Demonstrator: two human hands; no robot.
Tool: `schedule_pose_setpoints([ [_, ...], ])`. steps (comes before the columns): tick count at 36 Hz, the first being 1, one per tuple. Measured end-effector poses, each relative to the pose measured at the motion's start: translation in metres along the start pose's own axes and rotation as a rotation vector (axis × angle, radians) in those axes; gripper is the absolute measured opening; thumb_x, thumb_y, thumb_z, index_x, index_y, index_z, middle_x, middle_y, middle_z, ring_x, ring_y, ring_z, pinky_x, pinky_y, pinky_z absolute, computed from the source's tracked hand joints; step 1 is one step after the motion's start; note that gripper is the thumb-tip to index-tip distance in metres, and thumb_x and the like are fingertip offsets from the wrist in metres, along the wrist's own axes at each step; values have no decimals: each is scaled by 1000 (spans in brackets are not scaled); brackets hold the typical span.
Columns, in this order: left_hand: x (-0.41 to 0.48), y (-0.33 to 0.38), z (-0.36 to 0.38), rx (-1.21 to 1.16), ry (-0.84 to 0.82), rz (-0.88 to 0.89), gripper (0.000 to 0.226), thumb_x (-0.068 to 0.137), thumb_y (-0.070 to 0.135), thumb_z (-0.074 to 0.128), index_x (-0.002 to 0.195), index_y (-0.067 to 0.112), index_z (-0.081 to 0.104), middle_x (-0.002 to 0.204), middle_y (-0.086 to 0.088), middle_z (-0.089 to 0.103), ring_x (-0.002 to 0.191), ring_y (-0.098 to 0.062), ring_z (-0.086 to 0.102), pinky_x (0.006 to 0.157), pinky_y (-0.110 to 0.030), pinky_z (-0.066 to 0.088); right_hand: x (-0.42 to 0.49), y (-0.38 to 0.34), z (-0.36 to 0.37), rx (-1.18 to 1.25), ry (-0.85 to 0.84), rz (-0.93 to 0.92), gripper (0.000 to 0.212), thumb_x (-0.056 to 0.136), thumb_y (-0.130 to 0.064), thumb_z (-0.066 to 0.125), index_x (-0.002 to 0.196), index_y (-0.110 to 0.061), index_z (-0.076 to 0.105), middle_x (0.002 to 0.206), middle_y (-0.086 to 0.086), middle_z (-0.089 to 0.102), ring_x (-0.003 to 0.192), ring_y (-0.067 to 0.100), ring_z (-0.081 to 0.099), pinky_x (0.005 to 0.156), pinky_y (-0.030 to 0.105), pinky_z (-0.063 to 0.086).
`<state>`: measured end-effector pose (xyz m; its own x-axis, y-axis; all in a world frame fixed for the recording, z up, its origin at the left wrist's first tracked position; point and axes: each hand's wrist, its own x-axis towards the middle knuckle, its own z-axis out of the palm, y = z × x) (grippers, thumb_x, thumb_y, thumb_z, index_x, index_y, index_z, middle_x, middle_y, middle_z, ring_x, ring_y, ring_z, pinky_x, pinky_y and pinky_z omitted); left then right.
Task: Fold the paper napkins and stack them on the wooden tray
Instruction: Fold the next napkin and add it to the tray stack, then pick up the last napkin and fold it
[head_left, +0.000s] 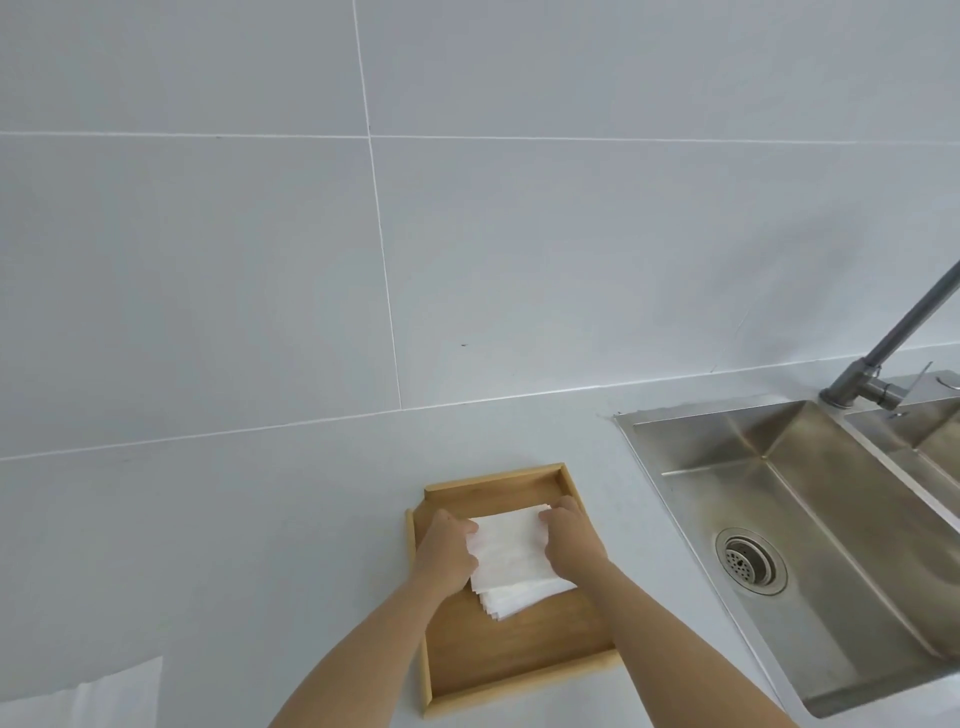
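A wooden tray (493, 670) lies on the pale counter, low in the middle of the view. In its far half rests a stack of folded white paper napkins (511, 558), the lower sheets fanned out at the near edge. My left hand (447, 553) presses against the stack's left side and my right hand (569, 540) against its right side, fingers on the top napkin. More white napkin paper (104, 691) lies flat at the bottom left corner of the counter.
A stainless steel sink (779, 525) with a round drain (750, 561) sits just right of the tray, and a grey tap (893, 343) rises at its back. A grey tiled wall stands behind the counter.
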<state>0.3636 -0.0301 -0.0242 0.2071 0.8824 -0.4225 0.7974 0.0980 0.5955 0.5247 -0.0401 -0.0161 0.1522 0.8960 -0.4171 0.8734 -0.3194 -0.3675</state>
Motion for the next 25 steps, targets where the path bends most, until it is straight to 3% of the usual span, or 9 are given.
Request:
schedule_pose_setpoints([
  [4, -6, -7, -8, 61, 16, 28, 48, 88, 9, 57, 134, 13, 47, 136, -9, 37, 127, -21, 42, 103, -26, 36, -6, -9, -2, -130, 10, 16, 42, 90, 3, 41, 131, -10, 45, 142, 7, 31, 133, 25, 31, 102, 29, 41],
  [8, -15, -18, -31, 132, 62, 37, 52, 89, 18, 56, 139, 20, 41, 143, -7, 34, 136, -21, 33, 109, -31, 35, -14, -32, -7, -141, 31, -29, 39, 94, -16, 44, 133, -17, 41, 146, 8, 29, 133, 28, 30, 107, 34, 35],
  [15, -43, -64, -88, 238, 91, -12, 58, 88, 29, 56, 142, 28, 35, 155, -4, 24, 143, -20, 23, 114, -34, 25, -29, -96, 4, -144, 13, -160, 69, 93, -33, 51, 148, -26, 11, 159, 10, 6, 146, 33, 8, 116, 45, 22],
  [25, -105, -170, -153, 262, 78, -157, 68, 87, 33, 59, 146, 30, 24, 159, -2, 17, 146, -19, 16, 117, -35, 19, -61, -195, 69, -184, -119, -258, 82, 90, -41, 55, 150, -25, 0, 160, 12, -2, 148, 32, -1, 120, 45, 11],
])
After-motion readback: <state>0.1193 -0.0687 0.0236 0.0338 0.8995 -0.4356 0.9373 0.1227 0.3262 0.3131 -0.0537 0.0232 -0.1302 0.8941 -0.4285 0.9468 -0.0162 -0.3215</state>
